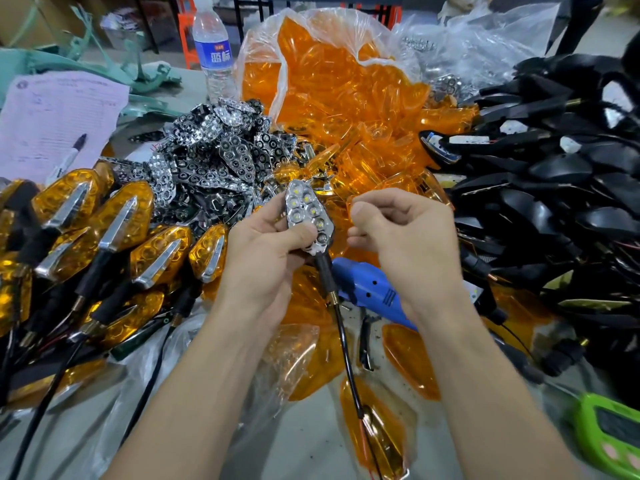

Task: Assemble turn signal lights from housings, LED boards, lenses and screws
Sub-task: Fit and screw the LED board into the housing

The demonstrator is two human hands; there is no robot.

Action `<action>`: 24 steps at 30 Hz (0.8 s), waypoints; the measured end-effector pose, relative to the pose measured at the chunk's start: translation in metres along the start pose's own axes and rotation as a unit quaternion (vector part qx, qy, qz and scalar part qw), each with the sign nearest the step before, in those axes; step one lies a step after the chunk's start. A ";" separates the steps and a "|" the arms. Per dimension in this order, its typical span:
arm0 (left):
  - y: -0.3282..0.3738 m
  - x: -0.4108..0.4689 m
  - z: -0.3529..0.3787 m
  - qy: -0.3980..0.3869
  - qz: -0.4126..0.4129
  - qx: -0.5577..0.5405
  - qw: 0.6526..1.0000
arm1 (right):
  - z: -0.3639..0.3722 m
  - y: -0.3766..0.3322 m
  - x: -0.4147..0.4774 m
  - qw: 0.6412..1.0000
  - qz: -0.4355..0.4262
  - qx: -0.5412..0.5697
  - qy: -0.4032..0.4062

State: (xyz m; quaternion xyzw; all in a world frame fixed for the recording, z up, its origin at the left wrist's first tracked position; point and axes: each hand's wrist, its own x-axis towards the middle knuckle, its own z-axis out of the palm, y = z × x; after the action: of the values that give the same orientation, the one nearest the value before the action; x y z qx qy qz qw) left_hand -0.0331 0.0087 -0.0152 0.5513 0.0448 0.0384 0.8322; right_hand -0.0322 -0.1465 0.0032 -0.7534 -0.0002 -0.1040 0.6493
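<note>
Forearms: both enter over the near edge of the table and meet above its middle.
Left hand: wrapped round the lensless turn signal, with the thumb pressed on the lower end of its chrome reflector face. This apparently keeps the insert seated in the black housing. The face is turned up toward the camera, ready for the next part.
Lensless turn signal: held above the table's middle, tip pointing away. Its rubber stem and wire trail toward the near edge.
Right hand: just beside the unit, not touching it. Fingers are curled and the thumb lies against the forefinger. Whether it pinches a screw or a lens cannot be told.
Step (judged): lens and screws not yet fitted.
Electric screwdriver: blue, lying below the hands, within reach for the screws.
Amber lenses: spilling from an opened plastic bag at the far middle toward the hands.
Reflector inserts: heaped left of the lenses.
Finished lights: ranked along the left edge.
Black housings: stacked along the right edge.
Other items: water bottle, paper form and marker toward the far-left corner; green device at the near-right corner.
</note>
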 end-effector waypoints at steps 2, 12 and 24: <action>0.003 0.002 -0.002 0.014 -0.014 -0.034 0.999 | -0.008 -0.006 -0.002 1.000 0.017 0.004 -0.021; 0.006 0.000 -0.004 0.048 0.004 -0.108 0.993 | 0.008 0.000 -0.048 0.976 0.070 -0.096 -0.181; 0.008 0.000 -0.005 0.064 0.039 -0.096 0.993 | 0.001 0.008 -0.050 0.961 0.082 -0.200 -0.172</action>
State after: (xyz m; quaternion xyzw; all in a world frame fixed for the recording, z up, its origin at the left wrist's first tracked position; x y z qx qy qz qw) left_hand -0.0343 0.0164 -0.0099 0.4669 0.0723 0.1097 0.8745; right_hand -0.0801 -0.1400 -0.0123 -0.8717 -0.0299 0.0830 0.4820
